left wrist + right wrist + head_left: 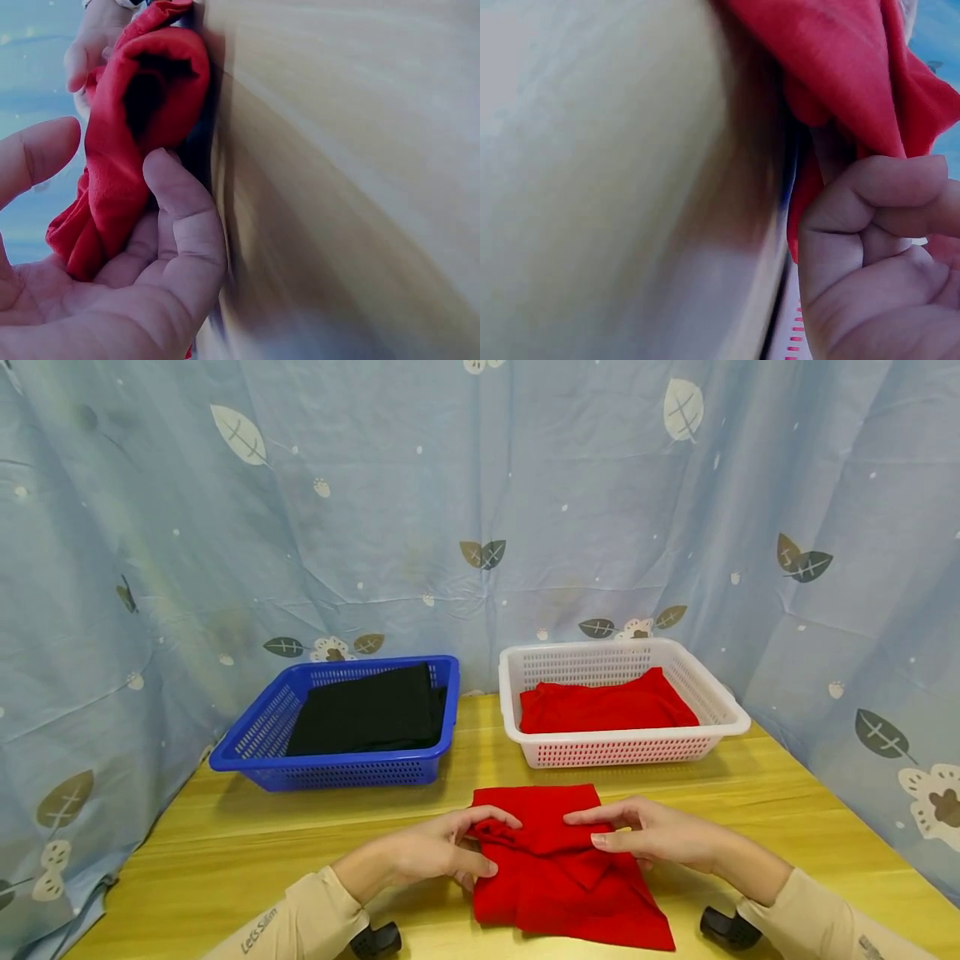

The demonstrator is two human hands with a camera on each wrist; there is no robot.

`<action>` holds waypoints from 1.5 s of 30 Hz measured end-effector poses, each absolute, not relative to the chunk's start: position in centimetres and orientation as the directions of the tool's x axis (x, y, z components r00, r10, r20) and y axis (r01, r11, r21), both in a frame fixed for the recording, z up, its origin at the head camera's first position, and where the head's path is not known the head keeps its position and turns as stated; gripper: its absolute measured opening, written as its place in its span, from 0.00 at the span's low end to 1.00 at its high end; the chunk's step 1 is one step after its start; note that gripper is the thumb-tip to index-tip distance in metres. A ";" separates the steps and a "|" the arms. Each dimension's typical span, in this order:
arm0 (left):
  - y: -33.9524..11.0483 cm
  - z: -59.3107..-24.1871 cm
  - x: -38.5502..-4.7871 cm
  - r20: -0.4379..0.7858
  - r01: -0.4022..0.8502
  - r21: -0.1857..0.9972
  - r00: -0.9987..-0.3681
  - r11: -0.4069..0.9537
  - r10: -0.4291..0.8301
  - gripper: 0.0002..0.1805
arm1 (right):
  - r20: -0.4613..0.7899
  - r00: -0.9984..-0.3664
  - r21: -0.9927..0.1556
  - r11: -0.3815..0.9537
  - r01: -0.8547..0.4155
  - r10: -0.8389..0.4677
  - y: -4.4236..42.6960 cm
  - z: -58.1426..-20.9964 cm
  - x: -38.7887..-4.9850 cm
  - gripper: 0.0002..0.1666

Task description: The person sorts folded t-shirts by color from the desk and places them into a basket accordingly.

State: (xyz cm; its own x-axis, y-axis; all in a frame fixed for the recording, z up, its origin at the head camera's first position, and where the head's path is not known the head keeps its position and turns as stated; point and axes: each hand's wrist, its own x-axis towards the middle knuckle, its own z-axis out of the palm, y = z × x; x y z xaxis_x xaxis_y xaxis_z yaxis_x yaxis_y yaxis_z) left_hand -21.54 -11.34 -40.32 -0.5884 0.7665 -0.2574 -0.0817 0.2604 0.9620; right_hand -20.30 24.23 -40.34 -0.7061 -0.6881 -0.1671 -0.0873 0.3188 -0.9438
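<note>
A partly folded red cloth [558, 902] lies on the table in front of me, its middle bunched into a raised fold and one corner spread toward the near right. At its left edge my left hand [431, 852] holds the fold. The left wrist view shows curled fingers [184, 195] under the rolled red cloth [112, 172], which has a dark hollow at its end. My right hand [660, 835] grips the right side of the same fold. In the right wrist view its bent fingers [892, 184] meet the cloth's edge, and some fingertips are hidden beneath.
A blue basket [333, 760] with folded black cloth [367, 710] stands at the back left of the wooden table [247, 843]. At the back right, a white basket [622, 737] holds red cloth [600, 708]. A patterned blue curtain [390, 510] hangs behind.
</note>
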 end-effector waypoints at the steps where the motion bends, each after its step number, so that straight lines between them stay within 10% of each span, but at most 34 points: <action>1: -11.2 -40.2 -21.5 -0.248 -0.070 0.964 -0.593 0.258 0.766 0.29 | -0.160 -0.711 -0.943 0.319 -0.095 -0.685 24.3 -40.2 -20.2 0.30; 29: -8.4 -31.6 -23.2 0.073 0.325 0.913 -0.727 0.248 0.683 0.24 | 0.054 -0.810 -0.899 0.324 -0.294 -0.585 26.8 -32.2 -21.0 0.25; 45: -3.0 -29.7 -29.1 0.116 0.282 0.925 -0.849 0.256 0.515 0.18 | 0.088 -0.921 -0.886 0.392 -0.247 -0.381 29.6 -29.2 -27.3 0.30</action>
